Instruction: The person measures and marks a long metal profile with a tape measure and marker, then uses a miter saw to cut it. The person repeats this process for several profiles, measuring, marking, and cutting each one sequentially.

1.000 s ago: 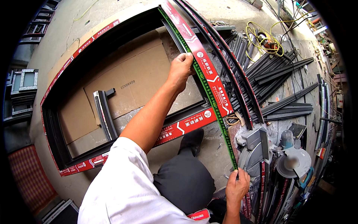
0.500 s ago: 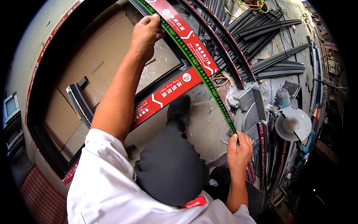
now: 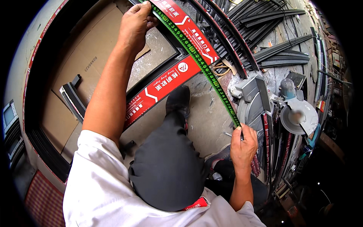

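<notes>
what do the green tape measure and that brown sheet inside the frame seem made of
Green tape measure: probably thin metal with a green coating, judging by its narrow, smoothly running strip; possibly plastic. Brown sheet: likely cardboard, matte, flat and printed with dark characters.

The person's left arm (image 3: 107, 83) reaches away from the near left toward the far side, the forearm bare and nearly straight below a white sleeve (image 3: 100, 170). At its end the left hand (image 3: 135, 25) pinches, thumb extended toward the far right and the other fingers curled beneath. The right forearm (image 3: 241, 189) is held lower and nearer, rising from the near right. The right hand (image 3: 244, 146) faces back upward, thumb and forefinger pressed together at the far end, remaining fingers folded in. Between the arms, a dark-trousered leg (image 3: 166, 162) shows.
</notes>
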`<state>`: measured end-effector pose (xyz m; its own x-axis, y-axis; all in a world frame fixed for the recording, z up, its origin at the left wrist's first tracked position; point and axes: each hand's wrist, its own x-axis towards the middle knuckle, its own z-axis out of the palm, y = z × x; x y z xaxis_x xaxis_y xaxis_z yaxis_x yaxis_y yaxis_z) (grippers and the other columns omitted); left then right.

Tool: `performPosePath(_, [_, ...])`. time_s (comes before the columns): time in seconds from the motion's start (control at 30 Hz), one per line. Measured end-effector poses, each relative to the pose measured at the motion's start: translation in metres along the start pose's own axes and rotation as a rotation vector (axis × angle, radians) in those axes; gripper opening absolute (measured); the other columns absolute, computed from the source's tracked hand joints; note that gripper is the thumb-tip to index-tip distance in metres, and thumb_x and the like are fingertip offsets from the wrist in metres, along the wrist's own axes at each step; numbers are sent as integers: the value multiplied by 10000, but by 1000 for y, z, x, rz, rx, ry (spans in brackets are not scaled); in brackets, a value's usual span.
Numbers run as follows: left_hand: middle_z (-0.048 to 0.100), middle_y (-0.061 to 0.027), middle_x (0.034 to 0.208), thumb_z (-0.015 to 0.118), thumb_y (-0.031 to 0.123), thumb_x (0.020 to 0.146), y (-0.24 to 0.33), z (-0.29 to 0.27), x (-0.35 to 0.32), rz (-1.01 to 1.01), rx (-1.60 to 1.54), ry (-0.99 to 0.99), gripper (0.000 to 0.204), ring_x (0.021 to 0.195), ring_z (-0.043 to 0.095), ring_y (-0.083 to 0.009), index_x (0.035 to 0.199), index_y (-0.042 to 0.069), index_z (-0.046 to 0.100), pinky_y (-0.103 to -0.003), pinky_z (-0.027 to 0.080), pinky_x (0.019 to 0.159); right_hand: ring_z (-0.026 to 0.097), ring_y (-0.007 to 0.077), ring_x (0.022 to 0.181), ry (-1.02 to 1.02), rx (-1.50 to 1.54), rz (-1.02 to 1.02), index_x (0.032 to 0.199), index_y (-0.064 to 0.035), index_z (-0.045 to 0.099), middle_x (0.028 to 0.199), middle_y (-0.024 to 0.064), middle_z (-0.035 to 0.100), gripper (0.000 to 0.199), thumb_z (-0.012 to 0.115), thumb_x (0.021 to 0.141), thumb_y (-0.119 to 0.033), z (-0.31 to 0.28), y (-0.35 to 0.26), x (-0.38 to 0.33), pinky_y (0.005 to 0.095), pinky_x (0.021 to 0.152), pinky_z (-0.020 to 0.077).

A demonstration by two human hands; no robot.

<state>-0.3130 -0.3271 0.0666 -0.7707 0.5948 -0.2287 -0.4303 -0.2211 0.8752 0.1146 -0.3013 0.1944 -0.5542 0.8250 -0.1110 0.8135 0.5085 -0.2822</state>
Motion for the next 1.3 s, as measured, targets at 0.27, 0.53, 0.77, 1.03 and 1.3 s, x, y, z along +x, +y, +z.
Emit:
performPosePath(0.27, [550, 61, 760, 621, 280, 1084, 2, 1, -3, 19, 16, -13, 207, 579, 406, -30, 999, 92, 642, -212, 344, 516, 650, 391, 910, -2, -5, 0, 1069, 18, 729, 964, 191, 706, 171, 645, 963, -87, 0, 1, 1, 476, 825, 519])
performPosePath(0.53, [550, 66, 771, 617, 307, 1092, 1, 0, -2, 24, 15, -22, 224, 592, 406, -28, 1023, 94, 640, -206, 344, 530, 654, 389, 924, 4, -3, -4, 1081, 22, 729, 978, 190, 709, 180, 646, 965, -87, 0, 1, 0, 472, 841, 521])
performPosePath(0.77, [532, 76, 747, 621, 299, 1089, 1, 1, -2, 12, 13, -6, 215, 577, 395, -26, 1014, 99, 640, -206, 345, 526, 652, 386, 921, 1, -6, -6, 1084, 21, 728, 979, 188, 707, 180, 647, 967, -88, 1, 2, 0, 471, 836, 518])
performPosePath(1.03, [516, 89, 735, 635, 278, 1080, 0, -1, -1, 8, 10, -6, 187, 569, 387, -21, 997, 110, 642, -203, 342, 520, 650, 385, 919, 12, -8, -12, 1073, 21, 727, 978, 188, 706, 172, 647, 968, -91, 2, 3, 0, 470, 833, 516])
performPosePath(1.3, [517, 89, 742, 627, 290, 1086, 0, 2, -2, 18, 14, -11, 202, 575, 383, -20, 997, 110, 645, -204, 337, 523, 648, 378, 912, 21, -1, -10, 1061, 14, 728, 974, 178, 708, 162, 648, 966, -91, 2, 2, 1, 469, 826, 516])
